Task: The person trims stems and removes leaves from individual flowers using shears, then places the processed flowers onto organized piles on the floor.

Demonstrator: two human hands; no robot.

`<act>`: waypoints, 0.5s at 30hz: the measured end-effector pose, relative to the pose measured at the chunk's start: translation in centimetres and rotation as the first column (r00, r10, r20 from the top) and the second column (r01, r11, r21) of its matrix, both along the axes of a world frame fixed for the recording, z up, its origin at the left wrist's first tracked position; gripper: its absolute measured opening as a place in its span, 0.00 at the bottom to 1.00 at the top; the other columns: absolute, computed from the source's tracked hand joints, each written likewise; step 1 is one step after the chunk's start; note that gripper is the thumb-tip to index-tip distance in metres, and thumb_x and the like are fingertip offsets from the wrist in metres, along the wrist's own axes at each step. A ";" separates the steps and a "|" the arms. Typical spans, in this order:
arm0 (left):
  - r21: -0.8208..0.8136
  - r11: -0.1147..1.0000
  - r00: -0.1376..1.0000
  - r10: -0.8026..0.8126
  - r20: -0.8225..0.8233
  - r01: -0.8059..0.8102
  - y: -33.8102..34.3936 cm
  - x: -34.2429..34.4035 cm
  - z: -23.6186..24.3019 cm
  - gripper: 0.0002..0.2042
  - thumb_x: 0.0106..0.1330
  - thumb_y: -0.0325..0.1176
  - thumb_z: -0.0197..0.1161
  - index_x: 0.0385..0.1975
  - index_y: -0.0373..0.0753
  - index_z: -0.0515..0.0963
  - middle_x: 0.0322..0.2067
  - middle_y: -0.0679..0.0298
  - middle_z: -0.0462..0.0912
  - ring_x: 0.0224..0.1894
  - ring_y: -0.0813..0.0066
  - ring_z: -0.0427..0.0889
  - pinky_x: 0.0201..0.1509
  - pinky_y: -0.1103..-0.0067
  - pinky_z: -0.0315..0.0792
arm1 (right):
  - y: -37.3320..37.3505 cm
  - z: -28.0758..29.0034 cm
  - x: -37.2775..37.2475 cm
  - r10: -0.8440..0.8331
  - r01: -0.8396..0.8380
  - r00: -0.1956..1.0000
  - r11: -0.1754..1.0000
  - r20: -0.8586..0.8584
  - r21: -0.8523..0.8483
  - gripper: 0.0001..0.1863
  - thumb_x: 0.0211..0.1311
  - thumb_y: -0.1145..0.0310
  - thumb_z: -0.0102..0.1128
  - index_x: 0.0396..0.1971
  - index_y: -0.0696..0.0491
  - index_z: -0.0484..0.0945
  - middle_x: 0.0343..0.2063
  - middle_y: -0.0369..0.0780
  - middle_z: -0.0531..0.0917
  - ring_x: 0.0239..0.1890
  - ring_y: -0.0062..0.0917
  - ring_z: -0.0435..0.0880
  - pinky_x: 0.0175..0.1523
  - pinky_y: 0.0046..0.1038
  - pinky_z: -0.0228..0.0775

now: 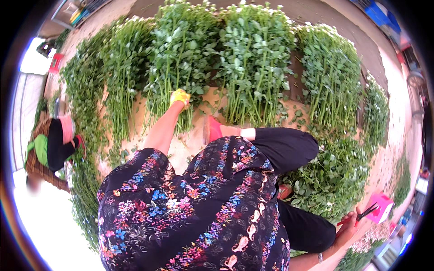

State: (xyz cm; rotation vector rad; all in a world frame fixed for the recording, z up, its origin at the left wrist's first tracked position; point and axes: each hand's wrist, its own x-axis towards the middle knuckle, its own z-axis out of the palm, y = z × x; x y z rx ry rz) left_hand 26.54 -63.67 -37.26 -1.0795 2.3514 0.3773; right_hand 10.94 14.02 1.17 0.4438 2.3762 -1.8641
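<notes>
Head view: yellow glove (181,95) on left hand (180,98), low on stems of leafy bundle (181,49) lying ahead on floor (192,147); fingertips hidden, cannot tell whether clamped or loose. Right hand (347,228), well apart at lower right, closed around red-handled snips (359,217), blades toward pink box (380,207). Good handling, as judged: take stems low, ease them free, spare leaves, avoid snagging neighbouring bundle (255,49); keep blades clear of black trouser leg (307,226).
</notes>
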 end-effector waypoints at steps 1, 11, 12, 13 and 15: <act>0.021 0.999 0.995 0.034 -0.098 -0.032 -3.3 2.6 -1.2 0.13 0.47 0.42 0.67 0.34 0.51 0.84 0.35 0.60 0.84 0.40 0.61 0.83 0.43 0.69 0.76 | -0.4 0.3 0.0 -0.026 0.026 0.999 1.000 -0.045 0.009 0.21 0.66 0.66 0.54 0.56 0.59 0.66 0.30 0.34 0.74 0.29 0.16 0.72 0.34 0.16 0.64; 0.428 0.799 0.852 0.511 -0.116 -0.422 4.9 -4.6 10.4 0.08 0.60 0.29 0.56 0.35 0.31 0.72 0.18 0.59 0.70 0.11 0.69 0.69 0.11 0.73 0.60 | 5.5 -6.5 9.7 -0.588 0.587 0.803 0.809 -0.098 -0.042 0.18 0.68 0.63 0.50 0.51 0.60 0.71 0.33 0.38 0.78 0.34 0.20 0.77 0.41 0.21 0.71; 0.436 0.827 0.873 0.460 -0.164 -0.354 5.7 -5.2 12.0 0.10 0.59 0.29 0.56 0.39 0.32 0.73 0.20 0.59 0.74 0.12 0.70 0.71 0.13 0.76 0.63 | 5.3 -6.5 9.8 -0.599 0.598 0.795 0.800 -0.096 -0.033 0.18 0.68 0.63 0.50 0.51 0.60 0.71 0.33 0.38 0.78 0.34 0.20 0.77 0.41 0.21 0.71; 0.462 0.804 0.826 0.516 -0.227 -0.375 7.0 -5.6 13.9 0.12 0.60 0.29 0.57 0.42 0.33 0.73 0.23 0.60 0.76 0.14 0.73 0.71 0.15 0.78 0.64 | 5.1 -6.2 9.4 -0.600 0.601 0.792 0.799 -0.110 -0.031 0.18 0.68 0.63 0.50 0.51 0.60 0.71 0.33 0.38 0.78 0.34 0.20 0.77 0.41 0.21 0.71; 0.574 0.730 0.719 0.617 -0.320 -0.371 7.9 -4.7 15.5 0.15 0.61 0.30 0.60 0.46 0.34 0.74 0.27 0.62 0.79 0.16 0.78 0.73 0.17 0.82 0.67 | 4.9 -4.9 7.3 -0.565 0.568 0.813 0.823 -0.140 -0.021 0.18 0.68 0.64 0.50 0.51 0.60 0.71 0.33 0.38 0.78 0.34 0.20 0.77 0.42 0.22 0.71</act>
